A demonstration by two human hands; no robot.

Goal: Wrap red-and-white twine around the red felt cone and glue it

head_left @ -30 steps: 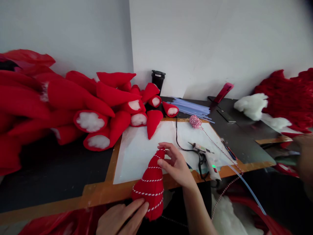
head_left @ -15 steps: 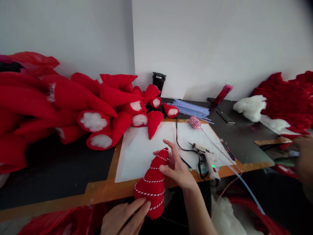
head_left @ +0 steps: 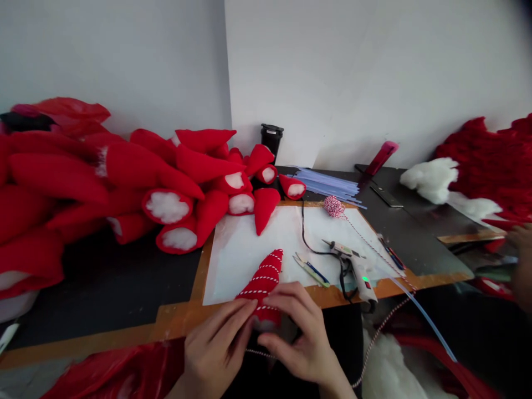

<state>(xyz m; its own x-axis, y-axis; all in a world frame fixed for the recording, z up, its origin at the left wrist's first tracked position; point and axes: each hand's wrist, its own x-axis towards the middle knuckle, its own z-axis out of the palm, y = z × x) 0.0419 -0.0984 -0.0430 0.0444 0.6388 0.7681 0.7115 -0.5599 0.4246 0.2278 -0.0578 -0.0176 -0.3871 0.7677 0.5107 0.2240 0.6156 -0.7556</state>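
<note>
The black tabletop point(head_left: 124, 288) carries a heap of red, white-stuffed fabric cones point(head_left: 128, 166) at left, spilling onto a white paper sheet point(head_left: 233, 249). At the sheet's near edge, a red cone ringed with white cord point(head_left: 266, 274) sits in the left hand's point(head_left: 218, 343) pinching grip; the right hand's point(head_left: 303, 327) fingertips touch its lower side, though whether they pinch cannot be told. Both hands hide its base. Rightward lie a white glue gun point(head_left: 353, 266) and, nearer, green-and-blue tools point(head_left: 311, 270).
</note>
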